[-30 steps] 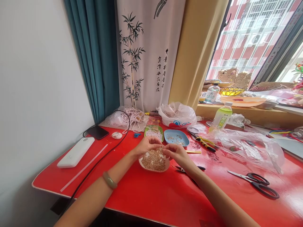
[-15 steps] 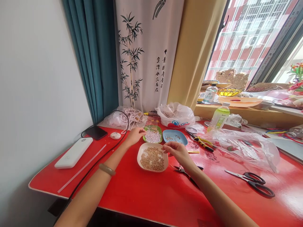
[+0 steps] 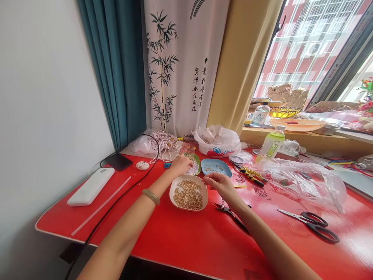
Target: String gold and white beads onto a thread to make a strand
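Note:
My left hand (image 3: 183, 165) reaches over the green tray (image 3: 198, 168) of pale pearl and gold beads. Its fingers curl down together at the beads; whatever lies between the tips is too small to make out. My right hand (image 3: 218, 182) is pinched at the right rim of the white bowl (image 3: 175, 204), which holds many small gold beads (image 3: 188, 196). A short beaded string (image 3: 223, 203) hangs beneath its palm, above black-handled pliers (image 3: 233, 216). Behind that hand sits a blue tray (image 3: 217, 166) with small pieces in it.
Scissors (image 3: 313, 223) and yellow-black pliers (image 3: 250, 175) lie to the right, near a crumpled plastic bag (image 3: 309, 182) and a drink bottle (image 3: 272, 144). Pearl strands (image 3: 164, 144) and a white bag (image 3: 217, 142) stand behind. A power bank (image 3: 91, 186), phone (image 3: 119, 161) and cable lie left.
My left hand has moved right, from the green tray's left edge to over its beads, and its fingers have curled down. My right hand stays pinched near the bowl's rim.

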A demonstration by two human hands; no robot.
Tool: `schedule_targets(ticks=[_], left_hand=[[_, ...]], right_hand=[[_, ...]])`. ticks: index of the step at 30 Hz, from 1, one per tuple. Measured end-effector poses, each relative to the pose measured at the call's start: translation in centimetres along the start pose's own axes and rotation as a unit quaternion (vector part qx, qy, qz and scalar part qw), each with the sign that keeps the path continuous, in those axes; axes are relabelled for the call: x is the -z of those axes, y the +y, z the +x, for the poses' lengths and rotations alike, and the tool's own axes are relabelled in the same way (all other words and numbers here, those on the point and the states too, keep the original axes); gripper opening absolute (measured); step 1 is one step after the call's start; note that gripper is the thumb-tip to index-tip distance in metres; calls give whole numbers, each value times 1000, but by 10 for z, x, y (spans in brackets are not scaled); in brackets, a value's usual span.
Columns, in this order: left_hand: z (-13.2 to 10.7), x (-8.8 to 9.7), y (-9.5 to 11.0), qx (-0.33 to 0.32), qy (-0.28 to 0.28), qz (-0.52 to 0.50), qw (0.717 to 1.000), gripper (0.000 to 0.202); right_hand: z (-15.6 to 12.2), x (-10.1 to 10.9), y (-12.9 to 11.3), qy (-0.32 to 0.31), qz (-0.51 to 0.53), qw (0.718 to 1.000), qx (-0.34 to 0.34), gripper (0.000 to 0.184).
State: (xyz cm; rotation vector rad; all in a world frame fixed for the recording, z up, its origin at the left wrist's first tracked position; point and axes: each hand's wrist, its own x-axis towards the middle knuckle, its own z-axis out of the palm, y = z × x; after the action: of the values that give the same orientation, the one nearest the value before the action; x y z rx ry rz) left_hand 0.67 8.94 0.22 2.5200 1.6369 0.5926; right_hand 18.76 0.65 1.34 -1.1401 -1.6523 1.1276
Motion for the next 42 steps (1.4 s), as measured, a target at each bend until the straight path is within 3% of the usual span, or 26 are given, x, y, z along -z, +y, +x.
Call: schedule_targets(ticks=[10, 17, 19, 21, 23, 25, 35, 42], left_hand=[[12, -12, 5, 17, 8, -75, 997, 11], [-1, -1, 15, 35, 27, -228, 973, 15], [-16, 4, 21, 60, 20, -444, 894, 23], [-35, 10, 27, 94, 14, -571, 816, 27], [-51, 16, 33, 126, 1, -633, 764, 28], [-63, 20, 37, 152, 4, -663, 733, 28], [-71, 19, 40, 174, 22, -711, 681, 26], [-74, 17, 42, 171, 6, -723, 670, 25]], right_hand=[[-1, -1, 0, 0, -6, 1000, 8, 18], [-2, 1, -1, -9, 19, 1000, 5, 19], [-3, 0, -2, -19, 23, 1000, 9, 19], [-5, -3, -3, -27, 36, 999, 11, 20], [-8, -7, -5, -33, 58, 998, 11, 23], [-11, -11, -7, -39, 79, 996, 14, 27], [-21, -18, -21, -52, 60, 997, 12, 18], [-25, -20, -24, -51, 61, 997, 13, 15]])
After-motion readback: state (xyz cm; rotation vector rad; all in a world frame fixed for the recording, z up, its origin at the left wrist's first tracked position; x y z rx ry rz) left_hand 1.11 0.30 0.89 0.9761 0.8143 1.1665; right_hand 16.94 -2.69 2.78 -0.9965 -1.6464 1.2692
